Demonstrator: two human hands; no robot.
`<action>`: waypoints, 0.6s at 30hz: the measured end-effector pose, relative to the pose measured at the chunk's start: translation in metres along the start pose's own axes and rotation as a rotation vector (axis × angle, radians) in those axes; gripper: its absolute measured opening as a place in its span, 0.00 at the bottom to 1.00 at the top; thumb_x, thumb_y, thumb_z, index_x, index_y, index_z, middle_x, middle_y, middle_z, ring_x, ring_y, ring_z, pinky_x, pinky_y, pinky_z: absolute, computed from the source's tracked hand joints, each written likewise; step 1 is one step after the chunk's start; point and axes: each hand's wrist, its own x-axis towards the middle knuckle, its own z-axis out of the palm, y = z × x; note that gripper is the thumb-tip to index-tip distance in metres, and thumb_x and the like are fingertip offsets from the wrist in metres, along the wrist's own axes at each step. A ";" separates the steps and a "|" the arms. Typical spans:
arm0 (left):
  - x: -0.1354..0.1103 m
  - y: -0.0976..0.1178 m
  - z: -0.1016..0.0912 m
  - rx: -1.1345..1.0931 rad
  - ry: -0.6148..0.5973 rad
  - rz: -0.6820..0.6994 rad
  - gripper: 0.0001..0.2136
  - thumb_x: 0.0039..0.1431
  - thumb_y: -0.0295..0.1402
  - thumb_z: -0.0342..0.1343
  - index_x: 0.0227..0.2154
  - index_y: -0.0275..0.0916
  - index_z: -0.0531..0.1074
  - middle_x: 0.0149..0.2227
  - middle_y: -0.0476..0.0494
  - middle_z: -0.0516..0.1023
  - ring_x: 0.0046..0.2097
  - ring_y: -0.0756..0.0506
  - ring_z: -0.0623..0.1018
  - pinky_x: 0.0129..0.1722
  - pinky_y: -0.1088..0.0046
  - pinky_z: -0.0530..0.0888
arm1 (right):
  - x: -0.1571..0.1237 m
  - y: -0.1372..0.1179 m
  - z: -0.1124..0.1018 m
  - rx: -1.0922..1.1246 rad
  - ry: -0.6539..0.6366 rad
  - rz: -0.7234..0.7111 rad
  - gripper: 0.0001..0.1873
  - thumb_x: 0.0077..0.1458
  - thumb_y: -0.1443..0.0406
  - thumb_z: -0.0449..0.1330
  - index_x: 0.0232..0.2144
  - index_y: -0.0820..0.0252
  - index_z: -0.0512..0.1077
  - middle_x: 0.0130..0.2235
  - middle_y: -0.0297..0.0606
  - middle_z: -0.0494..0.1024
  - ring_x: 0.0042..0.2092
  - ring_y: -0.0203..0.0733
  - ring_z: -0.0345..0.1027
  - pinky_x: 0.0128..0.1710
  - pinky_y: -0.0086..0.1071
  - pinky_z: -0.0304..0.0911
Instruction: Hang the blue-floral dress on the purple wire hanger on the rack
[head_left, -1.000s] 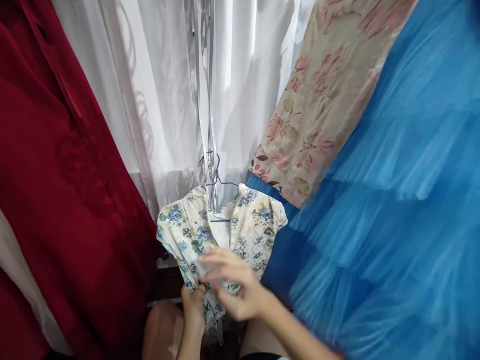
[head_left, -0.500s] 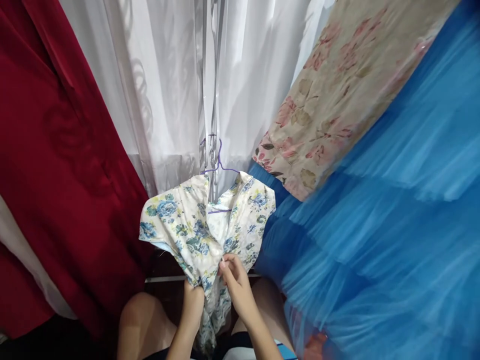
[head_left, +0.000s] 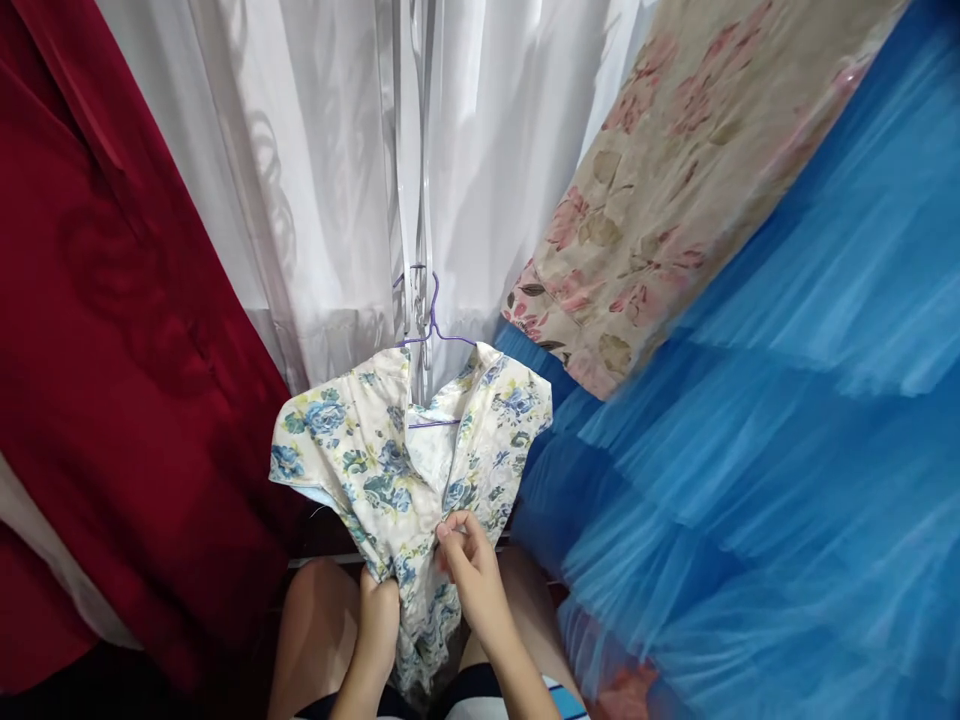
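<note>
A white dress [head_left: 390,450] with blue flowers hangs on a thin purple hanger [head_left: 435,325], its neck opening spread in a V. At the dress's left side, my left hand [head_left: 379,605] is closed around a bunched fold of the fabric below the sleeve. My right hand [head_left: 469,560] pinches the dress with thumb and forefinger at the bottom of the V opening. Any small zip pull between those fingertips is too hidden to make out. The lower part of the dress trails down between my knees.
White drapes [head_left: 322,180] hang behind, with grey straps [head_left: 409,150] running down to the hanger. Red cloth [head_left: 135,300] hangs at left. On the right are a beige flowered garment [head_left: 622,230] and a blue tulle skirt [head_left: 750,480] close to my right arm.
The dress's left sleeve and my left hand have moved slightly left, stretching the fabric a little. My right hand stays at the bottom of the opening. The view has shifted slightly.
</note>
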 end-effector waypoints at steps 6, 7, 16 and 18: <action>-0.005 -0.006 0.005 -0.057 -0.054 -0.067 0.19 0.35 0.26 0.54 0.35 0.38 0.76 0.39 0.40 0.81 0.47 0.36 0.78 0.52 0.60 0.71 | 0.002 -0.011 0.004 0.005 -0.100 -0.015 0.17 0.62 0.49 0.55 0.33 0.56 0.62 0.17 0.24 0.61 0.21 0.34 0.52 0.22 0.28 0.46; -0.005 -0.006 0.005 -0.055 -0.043 -0.074 0.18 0.35 0.26 0.55 0.35 0.38 0.75 0.39 0.40 0.80 0.47 0.36 0.78 0.52 0.60 0.71 | 0.002 -0.013 0.004 0.007 -0.115 -0.019 0.18 0.62 0.49 0.55 0.30 0.56 0.62 0.16 0.24 0.60 0.20 0.33 0.51 0.22 0.28 0.45; -0.017 0.024 0.004 0.206 0.158 0.652 0.33 0.50 0.32 0.64 0.59 0.42 0.61 0.64 0.36 0.60 0.66 0.36 0.61 0.65 0.60 0.57 | -0.012 -0.005 -0.002 0.033 -0.109 0.055 0.22 0.58 0.49 0.58 0.22 0.56 0.59 0.12 0.23 0.60 0.15 0.29 0.45 0.18 0.27 0.39; -0.019 0.025 0.010 0.313 -0.019 0.710 0.27 0.51 0.32 0.65 0.55 0.40 0.68 0.61 0.36 0.66 0.63 0.37 0.65 0.64 0.63 0.59 | -0.014 -0.007 -0.001 0.047 -0.138 0.079 0.23 0.57 0.48 0.59 0.23 0.56 0.60 0.12 0.23 0.61 0.14 0.28 0.46 0.18 0.26 0.39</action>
